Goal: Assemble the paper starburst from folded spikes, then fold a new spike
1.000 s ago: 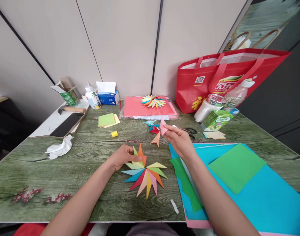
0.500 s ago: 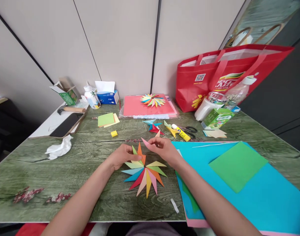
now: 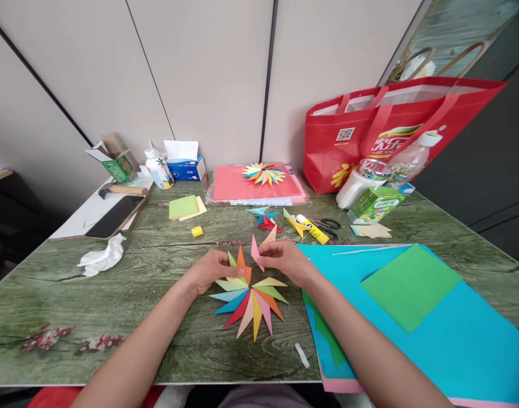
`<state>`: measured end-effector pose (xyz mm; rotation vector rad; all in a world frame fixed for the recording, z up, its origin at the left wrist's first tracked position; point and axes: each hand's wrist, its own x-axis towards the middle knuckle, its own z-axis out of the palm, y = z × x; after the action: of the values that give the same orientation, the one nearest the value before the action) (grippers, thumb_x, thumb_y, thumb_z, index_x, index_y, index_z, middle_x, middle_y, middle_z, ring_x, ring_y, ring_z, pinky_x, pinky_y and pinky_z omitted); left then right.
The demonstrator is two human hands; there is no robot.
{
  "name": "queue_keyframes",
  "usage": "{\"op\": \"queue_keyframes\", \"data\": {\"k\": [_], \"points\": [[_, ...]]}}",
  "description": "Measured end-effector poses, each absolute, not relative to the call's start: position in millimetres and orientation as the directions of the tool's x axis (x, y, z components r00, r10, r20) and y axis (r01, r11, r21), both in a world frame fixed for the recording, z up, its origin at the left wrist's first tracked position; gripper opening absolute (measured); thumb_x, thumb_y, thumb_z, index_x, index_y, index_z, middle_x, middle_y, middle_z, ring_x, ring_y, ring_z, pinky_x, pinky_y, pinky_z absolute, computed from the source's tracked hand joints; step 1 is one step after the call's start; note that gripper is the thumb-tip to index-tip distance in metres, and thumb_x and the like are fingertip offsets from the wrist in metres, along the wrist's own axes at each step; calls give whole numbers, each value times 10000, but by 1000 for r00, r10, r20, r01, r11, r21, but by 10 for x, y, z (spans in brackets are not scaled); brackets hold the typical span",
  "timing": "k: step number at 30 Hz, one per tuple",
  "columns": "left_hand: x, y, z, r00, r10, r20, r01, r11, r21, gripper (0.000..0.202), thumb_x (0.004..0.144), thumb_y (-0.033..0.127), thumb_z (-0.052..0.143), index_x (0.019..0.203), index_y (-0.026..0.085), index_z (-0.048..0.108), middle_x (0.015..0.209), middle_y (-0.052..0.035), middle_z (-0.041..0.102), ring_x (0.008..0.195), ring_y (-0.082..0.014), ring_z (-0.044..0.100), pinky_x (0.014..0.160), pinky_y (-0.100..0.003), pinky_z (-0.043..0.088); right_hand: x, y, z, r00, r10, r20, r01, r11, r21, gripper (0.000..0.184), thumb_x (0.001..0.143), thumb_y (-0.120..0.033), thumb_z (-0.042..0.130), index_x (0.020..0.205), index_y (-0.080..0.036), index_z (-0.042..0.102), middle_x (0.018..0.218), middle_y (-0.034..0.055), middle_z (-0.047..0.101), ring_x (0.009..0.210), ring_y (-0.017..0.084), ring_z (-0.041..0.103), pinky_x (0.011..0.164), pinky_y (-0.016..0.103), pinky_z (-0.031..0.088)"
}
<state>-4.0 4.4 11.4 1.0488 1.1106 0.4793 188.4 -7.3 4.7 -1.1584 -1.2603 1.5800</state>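
A ring of folded paper points in many colours, a paper star (image 3: 245,309), lies on the table with a gap at its upper right. My left hand (image 3: 212,271) grips its upper left part, thumb on the orange point. Between the fingertips of my right hand (image 3: 286,260) is a pink folded paper piece (image 3: 255,251), held upright just right of the orange point and apart from it. Behind that hand lies a peach folded piece (image 3: 269,234). Beyond are red and blue folded pieces (image 3: 268,221) and a yellow one (image 3: 300,228).
A yellow glue stick (image 3: 317,232) and black scissors (image 3: 327,225) lie behind my right hand. Blue paper sheets (image 3: 416,357) with a green square (image 3: 412,286) cover the right side. A finished star (image 3: 263,174) rests on packaged red paper. A red bag (image 3: 327,147) stands at back right.
My right hand has turned the pink piece from slanting left to nearly upright and lowered it slightly. My left hand and the star have hardly moved.
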Motion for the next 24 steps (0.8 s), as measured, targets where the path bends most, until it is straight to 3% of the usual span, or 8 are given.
{"op": "queue_keyframes", "data": {"k": [16,24], "points": [[-27,32,112,370,781,-503,155,482,862,264,412,181,803,643,113,694,573,-26,674,467,-92,535,456,-194,384,1829,-84,-44,-296,934,-199,-34,-218,-975,319,465,-317,773,687,-135,634,627,3,628,564,128,581,575,262,474],[-27,35,112,362,779,-512,146,495,857,291,408,213,804,651,100,690,588,-44,676,480,-115,554,469,-215,392,1812,-95,-51,-276,937,-214,-51,-237,-970,412,441,-237,793,772,-158,560,684,-18,613,615,122,590,607,273,494]]}}
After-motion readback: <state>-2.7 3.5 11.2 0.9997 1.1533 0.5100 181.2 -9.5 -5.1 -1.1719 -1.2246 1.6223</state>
